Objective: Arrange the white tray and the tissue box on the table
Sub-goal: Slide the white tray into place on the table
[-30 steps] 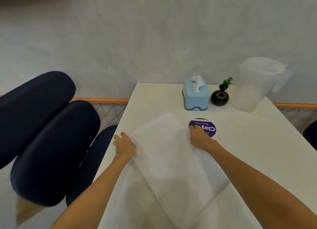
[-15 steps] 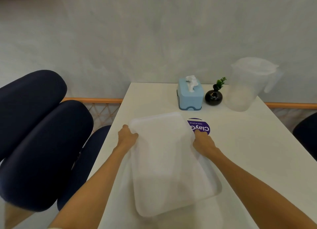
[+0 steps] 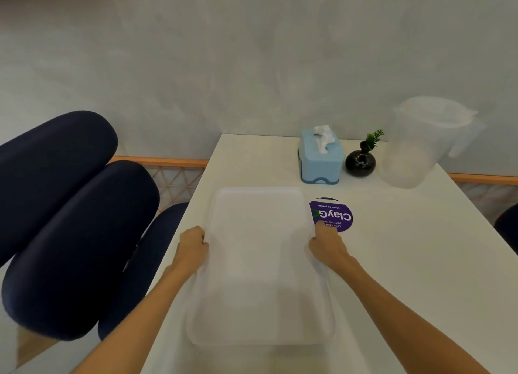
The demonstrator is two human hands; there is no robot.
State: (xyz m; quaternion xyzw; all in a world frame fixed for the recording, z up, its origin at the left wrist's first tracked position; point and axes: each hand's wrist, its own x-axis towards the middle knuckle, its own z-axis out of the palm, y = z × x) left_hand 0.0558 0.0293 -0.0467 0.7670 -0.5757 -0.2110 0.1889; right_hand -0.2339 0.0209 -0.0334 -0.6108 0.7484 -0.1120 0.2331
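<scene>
Tray (image 3: pixel 260 264) lies flat on the table (image 3: pixel 406 261), long side running away from the person, its far edge just short of the tissue box (image 3: pixel 321 160). The box stands behind the tray's far right corner, near it but apart, with a black vase (image 3: pixel 360 163) just to its right and a clear jug (image 3: pixel 420 146) beyond the vase. A purple sticker (image 3: pixel 335 215) on the table sits beside the tray's right edge, partly tucked under it.

Left hand (image 3: pixel 192 246) is curled closed over the tray's left rim, about midway along that side. Right hand (image 3: pixel 326 244) meets the right rim opposite; its fingers (image 3: pixel 321 226) press against the edge and reach toward the sticker, though whether they wrap under the rim cannot be told.

As a judgement, the tray looks like thin, stiff moulded plastic: light, smooth, and likely to slide freely on the glossy tabletop. The raised rim on the two long sides is the natural hold, and a matched grip on both sides should keep it from twisting. Pushed too far toward the box, it could knock it, and the box could in turn bump the vase, which seems the most fragile thing nearby. The box itself appears rigid and light, best taken by its two long sides, clear of the loose tissue (image 3: pixel 323 138) sticking out on top.
</scene>
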